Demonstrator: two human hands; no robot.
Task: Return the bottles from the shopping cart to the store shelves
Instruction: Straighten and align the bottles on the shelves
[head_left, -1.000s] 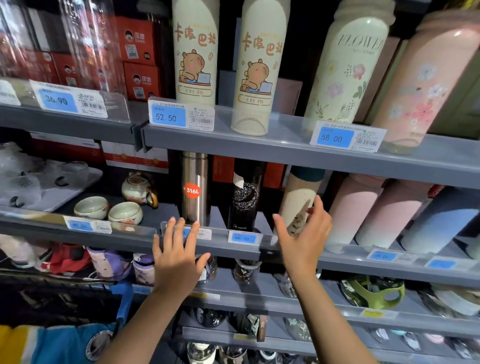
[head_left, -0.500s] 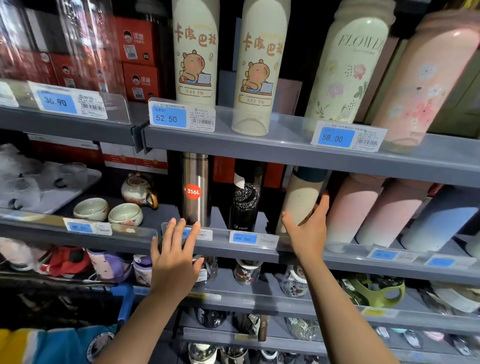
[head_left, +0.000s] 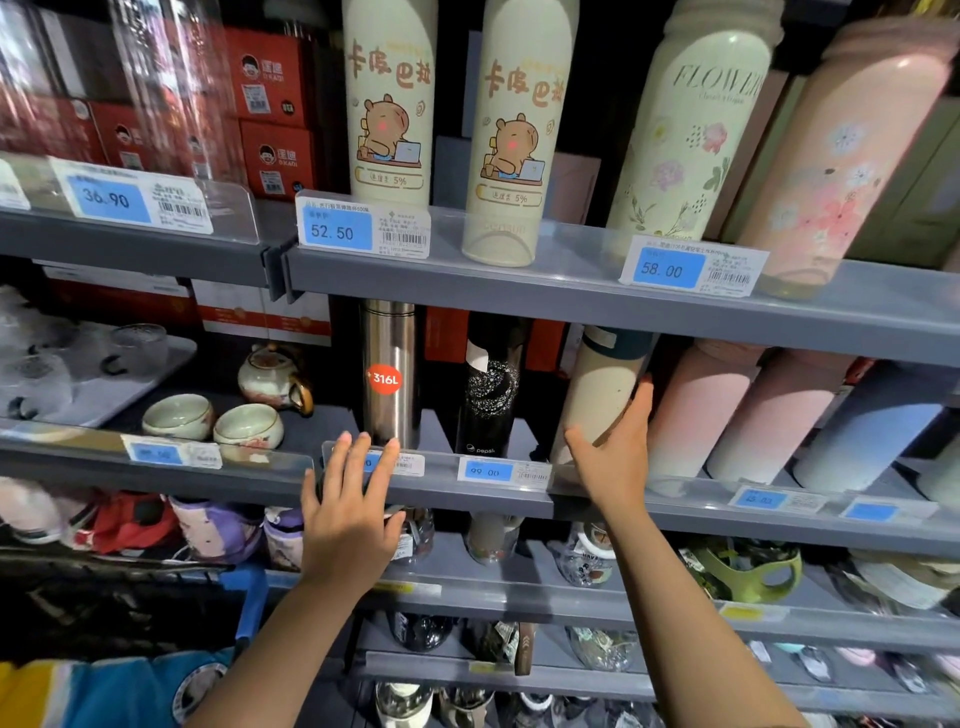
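Cream-coloured and capped in dark teal, the cream bottle (head_left: 602, 395) stands on the middle shelf (head_left: 519, 491), close behind its front edge and tilted a little to the right. Your right hand (head_left: 615, 457) is against the bottle's lower right side, fingers spread wide and nearly straight along its wall, thumb out to the left near the shelf's clear front lip; it touches rather than wraps the bottle. Your left hand (head_left: 350, 512) is flat and wide too, fingers straight and fanned, their tips lying on the shelf's front edge over a price label, holding nothing. Just behind those fingertips stands the steel flask (head_left: 389, 374) with a red 316L sticker, upright. Between it and the cream bottle stands the black bottle (head_left: 488, 400), above a 99.00 tag (head_left: 488, 472). To the right of the cream bottle, pink bottles (head_left: 701, 410) lean in a row along the same shelf. Toward the shelf's left end sit two small cups (head_left: 213, 423) and a teapot (head_left: 272, 376). On the upper shelf (head_left: 571, 291) two capybara bottles (head_left: 389, 104) stand near the front edge, beside a floral bottle (head_left: 691, 135). At the lower left corner of your view, part of a blue handle (head_left: 249, 597) shows.
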